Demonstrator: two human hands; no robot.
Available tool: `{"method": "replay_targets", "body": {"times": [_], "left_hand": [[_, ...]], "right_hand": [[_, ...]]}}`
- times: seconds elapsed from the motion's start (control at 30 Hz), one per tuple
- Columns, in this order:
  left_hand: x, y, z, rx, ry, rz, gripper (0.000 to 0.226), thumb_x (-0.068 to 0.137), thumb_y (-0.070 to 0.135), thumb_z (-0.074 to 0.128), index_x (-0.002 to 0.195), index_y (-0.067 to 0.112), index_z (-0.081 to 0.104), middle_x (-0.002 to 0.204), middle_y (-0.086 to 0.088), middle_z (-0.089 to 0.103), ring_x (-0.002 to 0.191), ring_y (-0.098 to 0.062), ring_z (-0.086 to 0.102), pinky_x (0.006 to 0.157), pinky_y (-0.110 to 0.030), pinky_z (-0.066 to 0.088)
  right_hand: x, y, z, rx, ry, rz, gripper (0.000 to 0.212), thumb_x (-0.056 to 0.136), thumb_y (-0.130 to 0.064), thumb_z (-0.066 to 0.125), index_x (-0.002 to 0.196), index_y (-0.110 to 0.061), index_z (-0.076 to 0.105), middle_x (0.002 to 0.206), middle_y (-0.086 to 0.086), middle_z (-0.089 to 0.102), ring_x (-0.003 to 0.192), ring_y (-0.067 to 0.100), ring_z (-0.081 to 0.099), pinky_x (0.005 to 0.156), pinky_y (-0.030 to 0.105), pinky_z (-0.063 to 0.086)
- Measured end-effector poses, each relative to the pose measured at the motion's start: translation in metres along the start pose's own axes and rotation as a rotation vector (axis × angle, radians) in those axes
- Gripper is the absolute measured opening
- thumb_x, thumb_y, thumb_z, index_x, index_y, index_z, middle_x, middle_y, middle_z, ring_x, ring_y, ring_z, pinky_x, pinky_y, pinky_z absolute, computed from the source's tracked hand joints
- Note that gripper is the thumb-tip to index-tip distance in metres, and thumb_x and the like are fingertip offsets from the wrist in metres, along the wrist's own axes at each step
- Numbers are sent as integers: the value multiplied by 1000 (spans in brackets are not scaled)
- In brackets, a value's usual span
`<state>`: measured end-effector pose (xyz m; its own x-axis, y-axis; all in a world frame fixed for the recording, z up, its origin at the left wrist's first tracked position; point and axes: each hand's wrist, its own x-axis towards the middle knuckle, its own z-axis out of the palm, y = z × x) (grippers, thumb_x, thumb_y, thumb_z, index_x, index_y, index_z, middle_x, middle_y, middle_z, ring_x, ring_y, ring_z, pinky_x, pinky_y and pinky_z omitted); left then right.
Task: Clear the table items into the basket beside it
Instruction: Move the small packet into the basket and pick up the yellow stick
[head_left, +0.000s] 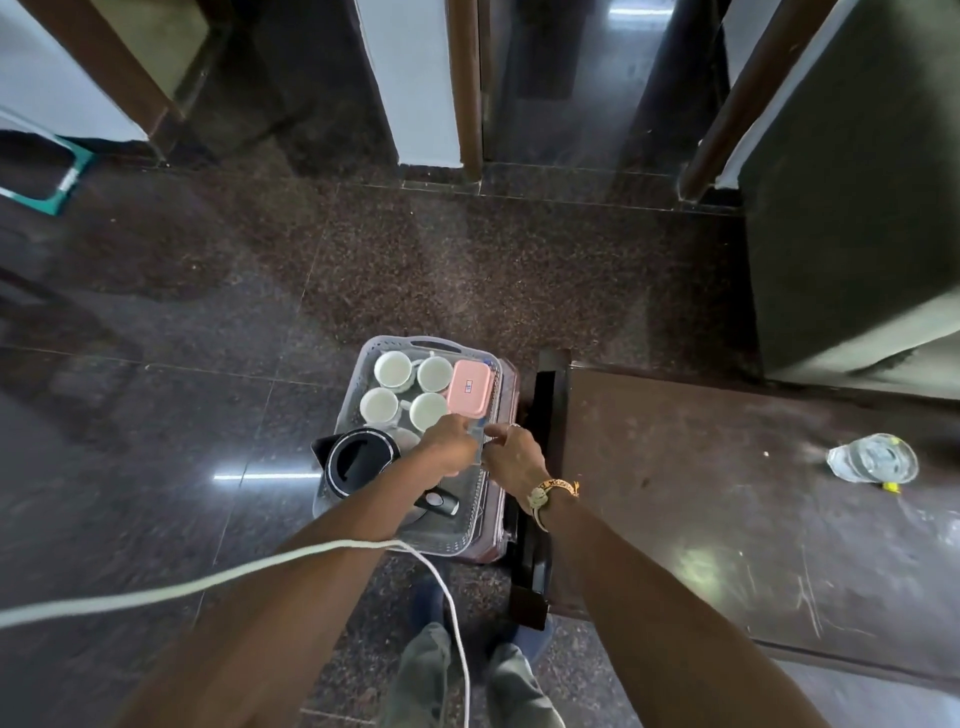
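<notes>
A grey plastic basket (363, 358) stands on the floor just left of the brown table (701, 493). Inside it are several white cups (393, 369), a black kettle (358, 462) and a clear box with a pink lid (469, 387). The box lies tilted along the basket's right side. My left hand (447, 441) and my right hand (514, 457) meet over the basket, both gripping the near end of that box. A clear glass dish (872, 460) with small yellow bits beside it sits on the table's far right.
A white cord (208, 582) runs from the left across my left forearm and down past my legs. A black table leg (537, 467) stands between basket and tabletop. A dark cabinet (852, 208) is behind the table. Polished dark floor lies to the left.
</notes>
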<state>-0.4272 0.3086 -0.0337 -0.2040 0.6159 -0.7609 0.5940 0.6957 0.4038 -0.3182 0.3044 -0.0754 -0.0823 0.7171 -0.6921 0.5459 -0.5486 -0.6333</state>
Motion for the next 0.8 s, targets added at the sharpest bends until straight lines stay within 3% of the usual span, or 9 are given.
{"method": "replay_targets", "body": {"times": [0.13,0.23,0.33,0.47,0.63,0.8], "left_hand": [[18,-7,5,124,6,-19,35,99,14,45,132,5,52,127,-15,60,108,-29,60,78,-33,45],[30,-11,8,156,2,-56,32,101,16,42,130,5,52,127,-16,60,113,-30,60,83,-35,47],[41,-15,10,165,-23,-71,31,102,21,45,126,4,54,124,-16,62,111,-29,61,76,-33,44],[53,-17,11,160,-47,-103,36,101,21,47,131,3,52,128,-17,60,115,-31,60,85,-35,47],[67,-19,12,141,-62,-130,29,100,18,47,122,2,55,121,-19,64,108,-32,64,82,-37,52],[79,-20,15,105,-80,-154,32,100,18,50,125,0,56,120,-20,65,109,-33,65,87,-39,54]], "right_hand": [[20,6,19,-11,1,37,43,87,-7,52,127,-15,65,114,13,72,96,26,71,84,36,59],[29,8,29,-13,-11,64,40,90,-6,53,127,-15,65,114,14,72,97,27,71,85,36,59],[37,11,33,-17,-41,86,43,91,-5,51,131,-11,62,119,16,70,104,32,69,92,41,58],[46,8,33,-134,-117,28,40,96,-9,50,135,-6,57,130,17,63,107,23,60,96,32,48],[56,4,32,-269,-171,-17,37,99,-4,47,135,1,55,134,21,59,125,36,56,103,38,45],[64,4,33,-335,-179,-32,36,99,-3,47,135,0,55,133,19,60,124,34,57,100,35,45]]}}
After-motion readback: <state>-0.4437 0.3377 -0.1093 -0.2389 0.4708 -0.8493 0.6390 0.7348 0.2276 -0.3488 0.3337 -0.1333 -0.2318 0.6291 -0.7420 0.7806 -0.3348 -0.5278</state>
